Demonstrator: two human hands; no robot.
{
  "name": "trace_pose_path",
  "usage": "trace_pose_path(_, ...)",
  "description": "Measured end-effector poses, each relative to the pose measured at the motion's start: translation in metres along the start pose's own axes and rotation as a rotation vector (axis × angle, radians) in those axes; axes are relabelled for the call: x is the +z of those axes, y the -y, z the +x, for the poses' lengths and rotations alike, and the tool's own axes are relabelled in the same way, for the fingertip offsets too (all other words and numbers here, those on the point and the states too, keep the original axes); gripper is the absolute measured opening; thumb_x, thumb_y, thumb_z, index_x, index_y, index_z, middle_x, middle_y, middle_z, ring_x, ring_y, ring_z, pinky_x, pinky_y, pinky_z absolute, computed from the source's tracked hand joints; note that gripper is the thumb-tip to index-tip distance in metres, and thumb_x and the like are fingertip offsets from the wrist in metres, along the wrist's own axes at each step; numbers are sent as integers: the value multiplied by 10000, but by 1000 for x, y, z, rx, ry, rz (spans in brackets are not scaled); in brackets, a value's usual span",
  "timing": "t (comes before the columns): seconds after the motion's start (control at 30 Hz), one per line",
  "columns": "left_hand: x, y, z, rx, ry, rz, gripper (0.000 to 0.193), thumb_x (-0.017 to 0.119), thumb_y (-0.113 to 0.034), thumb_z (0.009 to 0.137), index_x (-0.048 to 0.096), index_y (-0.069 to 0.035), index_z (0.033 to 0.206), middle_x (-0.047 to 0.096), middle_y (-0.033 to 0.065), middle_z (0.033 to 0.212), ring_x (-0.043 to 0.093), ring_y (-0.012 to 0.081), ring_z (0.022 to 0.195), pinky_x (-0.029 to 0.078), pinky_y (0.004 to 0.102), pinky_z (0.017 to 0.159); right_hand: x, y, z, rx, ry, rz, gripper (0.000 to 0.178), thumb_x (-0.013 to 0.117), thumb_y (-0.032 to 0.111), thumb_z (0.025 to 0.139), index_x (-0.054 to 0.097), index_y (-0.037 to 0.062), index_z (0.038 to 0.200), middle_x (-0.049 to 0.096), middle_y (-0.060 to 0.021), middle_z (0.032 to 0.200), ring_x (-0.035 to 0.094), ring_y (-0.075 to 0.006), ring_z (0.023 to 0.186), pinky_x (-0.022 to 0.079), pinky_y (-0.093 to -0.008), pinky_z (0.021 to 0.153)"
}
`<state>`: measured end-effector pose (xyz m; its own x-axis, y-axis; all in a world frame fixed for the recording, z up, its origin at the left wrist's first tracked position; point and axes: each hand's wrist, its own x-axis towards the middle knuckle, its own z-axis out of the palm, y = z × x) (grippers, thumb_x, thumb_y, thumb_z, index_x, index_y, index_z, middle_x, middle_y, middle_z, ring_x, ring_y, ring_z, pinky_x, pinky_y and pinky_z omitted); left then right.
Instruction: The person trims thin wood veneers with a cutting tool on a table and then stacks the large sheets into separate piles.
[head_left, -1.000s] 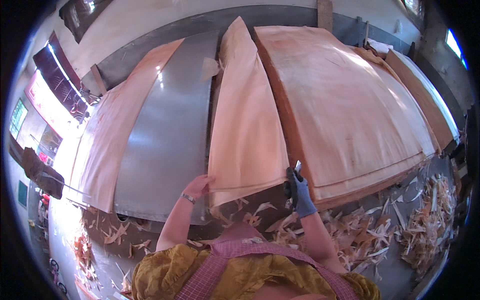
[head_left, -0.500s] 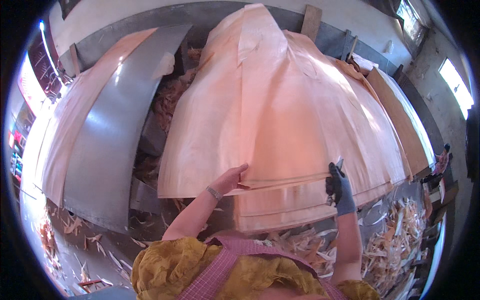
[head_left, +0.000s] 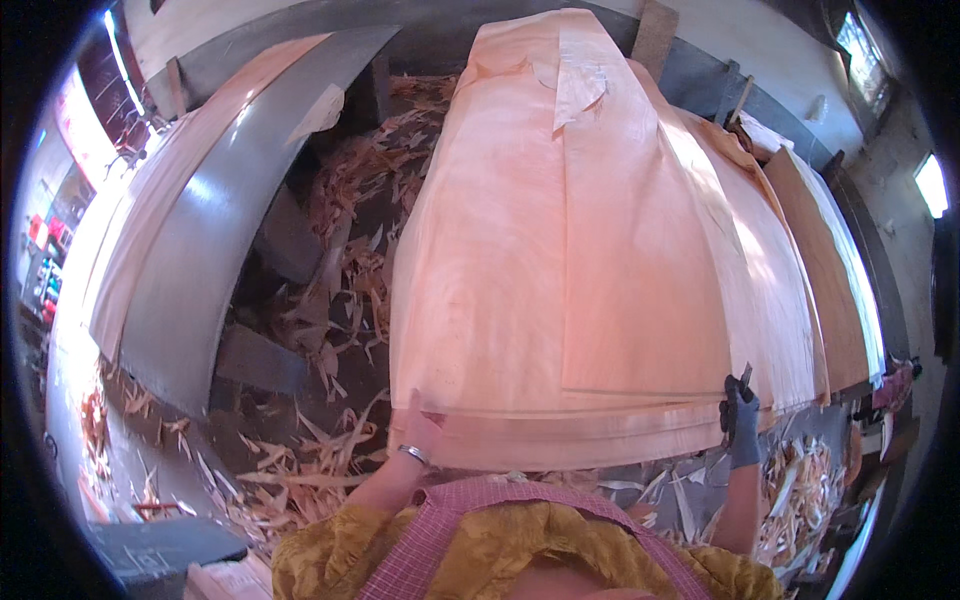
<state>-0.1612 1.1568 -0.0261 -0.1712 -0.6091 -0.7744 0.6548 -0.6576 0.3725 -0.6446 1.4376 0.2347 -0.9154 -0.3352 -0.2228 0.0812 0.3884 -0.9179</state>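
Observation:
A tall stack of thin pale wood veneer sheets (head_left: 560,260) lies in front of me. My left hand (head_left: 420,432), bare with a bangle at the wrist, holds the near left corner of the top sheets. My right hand (head_left: 741,418), in a dark glove, grips the near right edge of the stack, and a small dark tool sticks up from it. A narrower veneer sheet (head_left: 640,220) lies on top, towards the right.
A long grey metal table (head_left: 215,240) with more veneer (head_left: 130,230) runs along the left. Wood scraps (head_left: 340,290) litter the gap and floor. Further veneer stacks (head_left: 830,270) stand at the right.
The veneer sheets have been pulled towards me and settled flat on the stack. Both hands have moved lower and wider apart along the near edge.

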Motion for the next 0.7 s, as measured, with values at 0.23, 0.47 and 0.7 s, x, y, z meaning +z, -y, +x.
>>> trace_pose_path(0.23, -39, 53, -60, 210, 12, -36, 454, 543, -463, 958, 572, -104, 1234, 645, 71, 1178, 610, 247, 1052, 506, 416, 876, -108, -114, 33, 66, -6, 57, 211, 727, 311, 884, 631, 157, 777, 462, 55, 547, 400, -65, 389, 277, -254, 353)
trace_pose_path(0.47, -78, 118, -45, 337, 166, -70, 499, 426, -397, 1017, 485, -21, 1339, 554, 131, 1342, 515, 323, 1251, 426, 495, 1057, -177, -220, 50, 21, 29, 123, 154, 717, 259, 898, 646, 124, 876, 495, 60, 580, 393, -57, 427, 294, -245, 393)
trace_pose_path(0.7, -8, 94, 21, 518, 45, -69, 459, 449, -304, 1015, 483, 52, 1302, 579, 145, 1282, 584, 327, 1138, 495, 474, 974, -108, -219, 112, 87, 57, 77, 251, 698, 364, 901, 593, 174, 775, 467, 37, 513, 384, -73, 355, 279, -255, 328)
